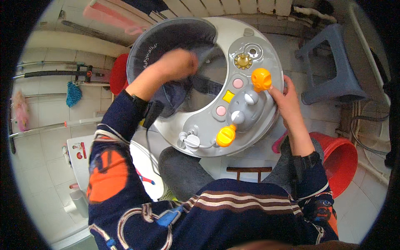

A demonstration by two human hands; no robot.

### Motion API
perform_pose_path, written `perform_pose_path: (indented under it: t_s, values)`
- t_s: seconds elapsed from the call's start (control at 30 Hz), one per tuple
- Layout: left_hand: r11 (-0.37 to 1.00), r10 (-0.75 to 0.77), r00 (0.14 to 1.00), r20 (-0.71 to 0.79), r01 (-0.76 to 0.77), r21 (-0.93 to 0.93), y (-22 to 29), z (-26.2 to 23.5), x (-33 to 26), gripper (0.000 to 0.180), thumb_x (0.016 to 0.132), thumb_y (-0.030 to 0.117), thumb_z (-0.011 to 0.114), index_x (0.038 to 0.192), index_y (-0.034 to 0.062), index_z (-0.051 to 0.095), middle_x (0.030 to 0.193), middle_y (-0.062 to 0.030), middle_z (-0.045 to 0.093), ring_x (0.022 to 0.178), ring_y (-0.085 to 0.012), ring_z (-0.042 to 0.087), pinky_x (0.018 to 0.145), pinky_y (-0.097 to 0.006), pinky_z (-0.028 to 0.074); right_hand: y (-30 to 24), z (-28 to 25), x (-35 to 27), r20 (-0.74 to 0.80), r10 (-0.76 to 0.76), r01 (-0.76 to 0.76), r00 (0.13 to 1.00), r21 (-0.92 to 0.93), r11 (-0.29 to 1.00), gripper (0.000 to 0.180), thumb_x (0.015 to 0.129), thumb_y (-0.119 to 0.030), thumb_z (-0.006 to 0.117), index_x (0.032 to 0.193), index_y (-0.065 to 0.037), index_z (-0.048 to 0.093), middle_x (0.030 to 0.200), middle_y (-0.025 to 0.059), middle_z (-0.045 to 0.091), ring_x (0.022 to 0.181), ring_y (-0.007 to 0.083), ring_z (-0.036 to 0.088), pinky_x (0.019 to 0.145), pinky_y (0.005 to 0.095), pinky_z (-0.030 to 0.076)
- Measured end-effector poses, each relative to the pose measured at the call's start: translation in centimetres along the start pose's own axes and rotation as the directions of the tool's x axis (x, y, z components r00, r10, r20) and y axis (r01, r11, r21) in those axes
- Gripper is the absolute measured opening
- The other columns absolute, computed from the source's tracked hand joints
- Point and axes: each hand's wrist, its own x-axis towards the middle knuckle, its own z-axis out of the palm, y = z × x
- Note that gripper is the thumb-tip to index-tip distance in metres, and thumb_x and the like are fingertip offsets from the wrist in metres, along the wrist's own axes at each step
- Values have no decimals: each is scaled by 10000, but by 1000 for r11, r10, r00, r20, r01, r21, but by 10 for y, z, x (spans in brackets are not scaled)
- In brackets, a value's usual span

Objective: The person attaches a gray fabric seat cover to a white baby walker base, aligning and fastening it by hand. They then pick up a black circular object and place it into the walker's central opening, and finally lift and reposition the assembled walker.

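A round baby walker (168,125) lies in front of me, its white and grey play tray facing me. The tray carries orange knobs (261,79), pink and yellow buttons and a clear-and-gold dial. My right hand (286,99) grips the tray's right rim, thumb on top near the upper orange knob and fingers around the edge. Over the dark grey fabric seat (175,35) is my left hand (179,64), curled and smeared by motion. Whatever it may hold is hidden. Grey mesh and straps show inside the seat opening, beside that hand.
A grey-blue plastic stool (333,66) stands at the right. A red bucket (341,162) is by my right knee. At my left are a white round lid or tub (146,168) and a small white table (81,156). Poles with a blue cloth (73,93) lean against the tiled left wall.
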Motion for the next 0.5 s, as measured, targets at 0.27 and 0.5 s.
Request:
perform_pose_path:
  t_s: [0.27,0.5]
  values:
    - [982,-55,961,-272,3,-187,-12,-37,-25,222,857,232,675,962,43,729,854,-142,704,809,-264,673,737,-387,527,-4,-1,-1,45,24,-27,999,71,997,857,809,-323,793,1454,39,361,1231,226,634,1076,260,650,923,352,515]
    - [722,-176,984,-34,106,-683,-14,-28,-70,241,893,256,733,927,17,721,791,65,620,750,-58,537,679,-247,441,-7,-2,0,39,22,-23,999,30,999,815,832,-313,776,1444,40,370,1148,208,671,994,235,672,856,339,530]
